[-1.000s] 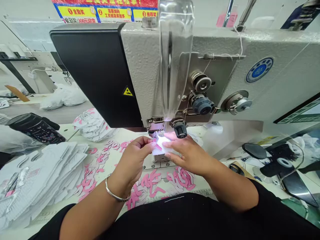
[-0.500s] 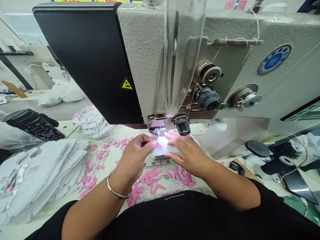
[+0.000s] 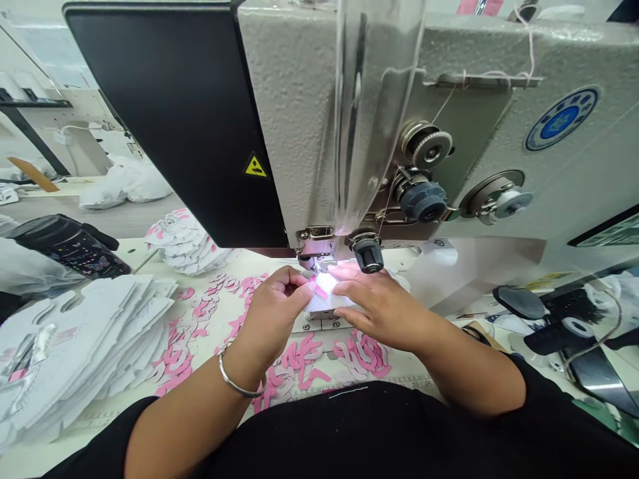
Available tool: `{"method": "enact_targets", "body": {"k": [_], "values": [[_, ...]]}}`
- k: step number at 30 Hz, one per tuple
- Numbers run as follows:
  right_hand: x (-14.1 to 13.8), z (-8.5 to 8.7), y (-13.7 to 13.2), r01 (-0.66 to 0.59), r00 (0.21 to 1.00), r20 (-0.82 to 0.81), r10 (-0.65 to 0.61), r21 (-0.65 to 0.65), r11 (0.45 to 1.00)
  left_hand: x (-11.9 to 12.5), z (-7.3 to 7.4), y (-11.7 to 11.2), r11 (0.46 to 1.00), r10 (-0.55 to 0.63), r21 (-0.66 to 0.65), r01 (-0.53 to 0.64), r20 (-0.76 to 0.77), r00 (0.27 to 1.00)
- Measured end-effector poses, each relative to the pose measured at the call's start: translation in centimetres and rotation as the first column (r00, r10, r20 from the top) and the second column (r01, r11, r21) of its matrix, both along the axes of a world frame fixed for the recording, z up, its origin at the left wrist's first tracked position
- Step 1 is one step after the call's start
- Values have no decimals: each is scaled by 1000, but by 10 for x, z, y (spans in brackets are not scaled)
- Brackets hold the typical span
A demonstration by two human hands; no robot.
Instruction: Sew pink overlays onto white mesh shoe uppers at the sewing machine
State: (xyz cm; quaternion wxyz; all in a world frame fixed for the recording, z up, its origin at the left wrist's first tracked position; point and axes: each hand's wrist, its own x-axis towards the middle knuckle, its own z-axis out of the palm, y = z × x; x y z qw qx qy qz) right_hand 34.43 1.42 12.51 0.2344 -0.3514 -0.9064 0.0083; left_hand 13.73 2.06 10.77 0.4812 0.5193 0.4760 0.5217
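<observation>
Under the lit needle of a grey sewing machine (image 3: pixel 294 120) lies a piece of white textured fabric (image 3: pixel 319 304). A small pink fabric strip (image 3: pixel 321 291) rests on it. My left hand (image 3: pixel 279 303), with a silver bangle at the wrist, pinches the pink strip's end between thumb and forefinger at the fabric's left side. My right hand (image 3: pixel 377 299) lies on the fabric's right side, fingers stretched out and apart, its fingertips close to the presser foot (image 3: pixel 319 265). Glare from the lamp washes out the stitching spot.
Several pink and white cut pieces (image 3: pixel 302 359) are strewn before the machine and to its left. At left stand a stack of white fabric panels (image 3: pixel 110 339), a pink-and-white pile (image 3: pixel 187 246) and a black bottle (image 3: pixel 70 246). Black thread spools (image 3: pixel 559 336) lie at right.
The machine and table appear shifted slightly right in view. Both hands keep nearly the same places on the fabric, and the pink strip sits slightly differently beside the needle.
</observation>
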Motion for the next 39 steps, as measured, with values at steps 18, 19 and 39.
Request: {"method": "enact_targets", "body": {"k": [18,19,39], "values": [[-3,-17,8,-34,999,10,33,209,977,4,6,-2,998,-29,-45,34,105,994],[-3,-18,9,-34,999,8,33,216,976,4,7,-1,998,-39,-53,47,135,990],[4,-14,10,-14,993,-114,29,126,992,8,26,11,969,-106,-217,120,76,991]]}}
